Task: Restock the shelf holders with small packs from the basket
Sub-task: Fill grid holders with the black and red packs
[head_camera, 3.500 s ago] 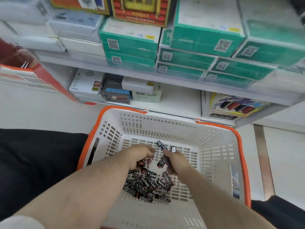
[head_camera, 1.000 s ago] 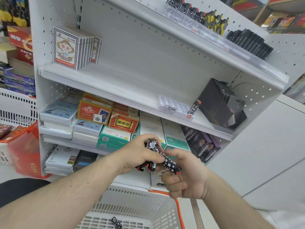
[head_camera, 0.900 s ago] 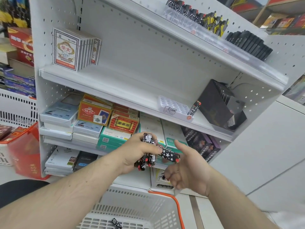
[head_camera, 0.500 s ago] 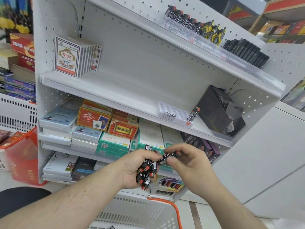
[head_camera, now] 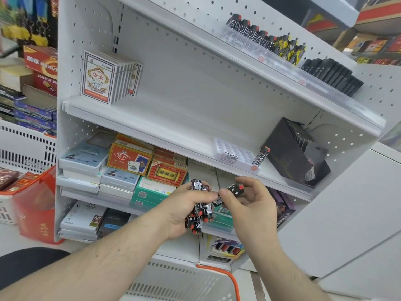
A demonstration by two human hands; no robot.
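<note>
My left hand (head_camera: pixel 184 208) grips a bunch of small black packs (head_camera: pixel 199 210) with red caps and white marks, held in front of the lower shelves. My right hand (head_camera: pixel 249 203) pinches a single black star-patterned pack (head_camera: pixel 235 189) between thumb and fingers, just right of the bunch. A white holder tray (head_camera: pixel 233 154) with round slots sits on the middle shelf above my hands, with one pack (head_camera: pixel 261 156) standing at its right end. The white basket (head_camera: pixel 219 276) with an orange rim shows at the bottom edge.
A black slotted display box (head_camera: pixel 290 153) stands right of the tray. The top shelf carries a clear holder with several black and yellow packs (head_camera: pixel 267 41) and black items (head_camera: pixel 332 76). Card boxes (head_camera: pixel 108 78) stand on the middle shelf at left; stacked cartons (head_camera: pixel 130 161) fill the lower shelves.
My hands lifted from the basket to shelf height with the packs. In the last half second my right hand drew one starred pack away from the bunch, up and to the right.
</note>
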